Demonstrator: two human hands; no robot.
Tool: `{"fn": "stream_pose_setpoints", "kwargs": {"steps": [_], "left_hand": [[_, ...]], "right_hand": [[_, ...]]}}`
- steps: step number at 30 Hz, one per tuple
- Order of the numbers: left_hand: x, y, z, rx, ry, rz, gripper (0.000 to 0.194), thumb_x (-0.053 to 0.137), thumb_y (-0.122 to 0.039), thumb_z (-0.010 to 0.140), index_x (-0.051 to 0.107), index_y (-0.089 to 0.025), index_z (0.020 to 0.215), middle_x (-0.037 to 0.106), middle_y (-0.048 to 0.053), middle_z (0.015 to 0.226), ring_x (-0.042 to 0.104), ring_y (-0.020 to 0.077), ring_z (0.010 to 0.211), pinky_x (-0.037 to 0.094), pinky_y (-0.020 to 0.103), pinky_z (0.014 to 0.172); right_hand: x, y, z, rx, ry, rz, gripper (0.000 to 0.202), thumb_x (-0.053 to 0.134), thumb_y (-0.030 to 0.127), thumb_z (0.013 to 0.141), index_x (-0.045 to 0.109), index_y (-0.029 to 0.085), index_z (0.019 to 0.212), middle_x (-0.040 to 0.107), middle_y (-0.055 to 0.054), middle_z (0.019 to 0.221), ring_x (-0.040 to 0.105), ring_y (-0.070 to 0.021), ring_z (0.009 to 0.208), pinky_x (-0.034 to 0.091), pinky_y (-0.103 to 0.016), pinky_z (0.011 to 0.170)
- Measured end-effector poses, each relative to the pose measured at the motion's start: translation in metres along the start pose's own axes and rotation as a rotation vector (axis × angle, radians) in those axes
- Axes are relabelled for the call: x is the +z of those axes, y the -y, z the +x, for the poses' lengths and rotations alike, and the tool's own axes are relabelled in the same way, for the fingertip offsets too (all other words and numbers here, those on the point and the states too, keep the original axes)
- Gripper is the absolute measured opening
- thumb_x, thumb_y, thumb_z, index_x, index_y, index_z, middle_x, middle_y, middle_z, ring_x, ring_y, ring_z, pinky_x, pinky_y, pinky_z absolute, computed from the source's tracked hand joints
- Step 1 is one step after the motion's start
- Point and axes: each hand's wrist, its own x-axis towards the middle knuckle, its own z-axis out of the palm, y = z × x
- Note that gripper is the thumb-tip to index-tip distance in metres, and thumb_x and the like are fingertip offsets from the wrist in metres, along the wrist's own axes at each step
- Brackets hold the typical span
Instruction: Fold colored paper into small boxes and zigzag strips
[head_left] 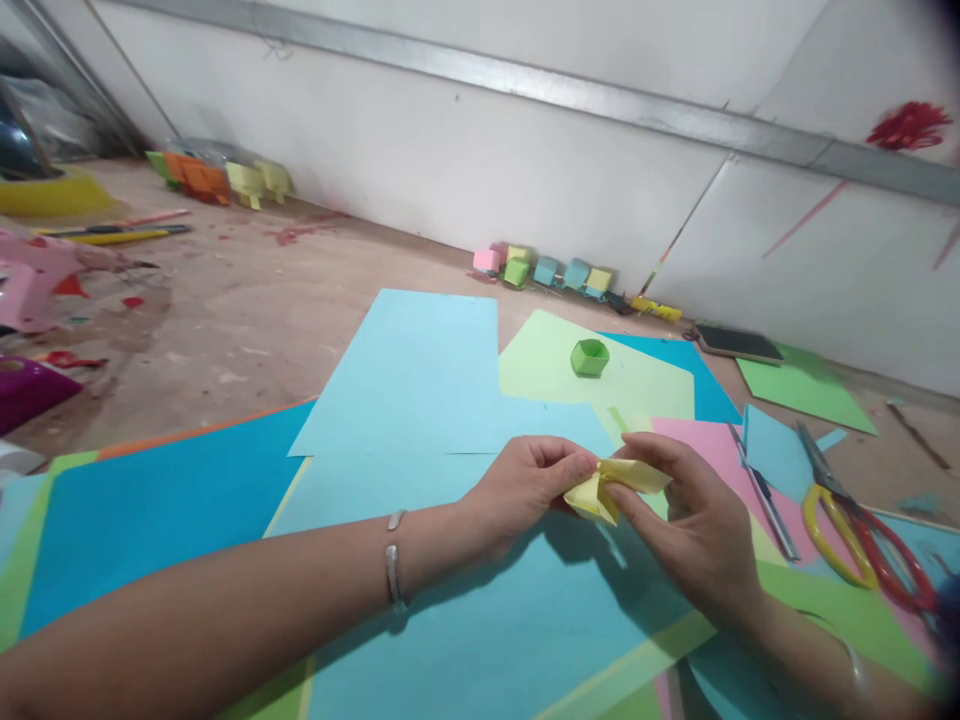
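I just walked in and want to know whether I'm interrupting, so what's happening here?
A person is working a folded piece of yellow paper with both bare hands, the left hand and the right hand each gripping it between fingers and thumb. It is held above light blue paper. Beyond it, a small green paper box sits on a pale green sheet. Scissors lie to the right, and little coloured paper pieces line the foot of the wall.
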Motion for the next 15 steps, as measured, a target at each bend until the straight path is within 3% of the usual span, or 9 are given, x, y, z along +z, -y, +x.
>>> {"fn": "stream_pose_setpoints", "kwargs": {"steps": [3, 6, 8, 11, 15], "left_hand": [[0.001, 0.0, -0.001, -0.015, 0.031, -0.042, 0.046, 0.079, -0.054, 0.068, 0.071, -0.009, 0.074, 0.064, 0.003, 0.067, 0.057, 0.0113, 0.064, 0.046, 0.026, 0.067], [0.0, -0.001, -0.001, -0.064, 0.063, -0.231, 0.051, 0.077, -0.056, 0.07, 0.072, -0.01, 0.091, 0.069, 0.01, 0.089, 0.064, 0.0168, 0.079, 0.049, 0.03, 0.076], [-0.002, -0.002, -0.002, -0.097, 0.132, -0.332, 0.052, 0.085, -0.045, 0.064, 0.07, -0.011, 0.101, 0.069, 0.012, 0.101, 0.066, 0.0206, 0.087, 0.052, 0.035, 0.08], [-0.005, -0.002, -0.003, -0.132, 0.238, -0.321, 0.064, 0.091, -0.023, 0.055, 0.065, -0.013, 0.114, 0.069, 0.012, 0.101, 0.067, 0.0215, 0.087, 0.052, 0.041, 0.085], [-0.006, 0.001, -0.002, -0.088, 0.188, -0.29, 0.069, 0.092, -0.022, 0.055, 0.063, -0.013, 0.116, 0.069, 0.012, 0.104, 0.068, 0.0204, 0.089, 0.051, 0.039, 0.088]], "right_hand": [[-0.002, 0.001, 0.003, -0.019, -0.006, -0.008, 0.019, 0.068, 0.02, 0.083, 0.064, 0.023, 0.101, 0.071, -0.003, 0.086, 0.068, -0.018, 0.076, 0.057, -0.03, 0.068], [-0.004, -0.002, 0.005, -0.146, -0.045, 0.069, 0.019, 0.065, 0.011, 0.084, 0.064, 0.024, 0.097, 0.069, -0.001, 0.083, 0.066, -0.0159, 0.073, 0.056, -0.027, 0.064], [-0.006, -0.007, 0.007, -0.252, -0.053, 0.113, 0.025, 0.063, 0.005, 0.083, 0.063, 0.024, 0.1, 0.068, -0.002, 0.084, 0.065, -0.0155, 0.075, 0.055, -0.027, 0.064], [-0.009, -0.014, 0.011, -0.359, -0.059, 0.071, 0.032, 0.061, 0.001, 0.083, 0.062, 0.023, 0.105, 0.066, -0.003, 0.086, 0.065, -0.016, 0.079, 0.056, -0.029, 0.067], [-0.01, -0.02, 0.014, -0.471, -0.138, -0.137, 0.043, 0.068, 0.004, 0.08, 0.061, 0.025, 0.116, 0.065, -0.006, 0.099, 0.064, -0.0196, 0.09, 0.057, -0.034, 0.073]]}}
